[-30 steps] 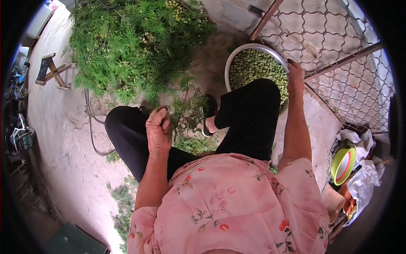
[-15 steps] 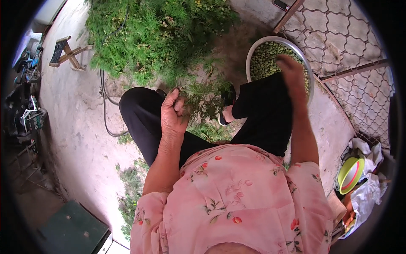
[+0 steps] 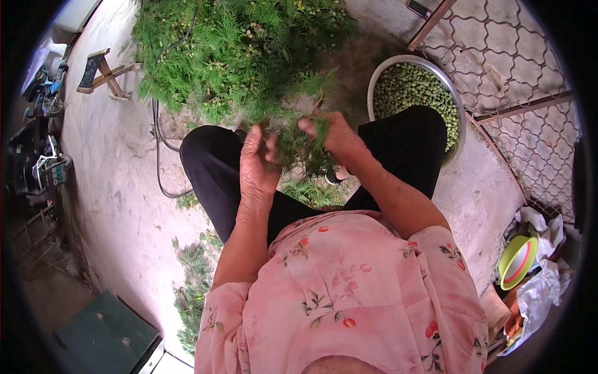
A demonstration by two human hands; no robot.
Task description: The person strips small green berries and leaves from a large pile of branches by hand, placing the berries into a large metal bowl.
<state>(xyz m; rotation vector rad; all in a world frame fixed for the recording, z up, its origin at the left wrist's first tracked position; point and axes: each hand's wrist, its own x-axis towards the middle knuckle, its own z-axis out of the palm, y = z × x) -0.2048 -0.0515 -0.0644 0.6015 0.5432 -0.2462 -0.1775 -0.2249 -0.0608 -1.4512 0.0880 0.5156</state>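
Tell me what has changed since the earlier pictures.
The right hand has left the basin and moved left to the green sprig beside the left hand; blur hides whether it grips. The left hand stays by the sprig; the basin and leafy heap stay put.

A loose, feathery green branch is held up between the person's two hands, above the gap between the knees. Its thin, fine-leaved twigs spread sideways from the left hand to the right hand, whose fingers are among the sprays. Its outline is partly blurred.
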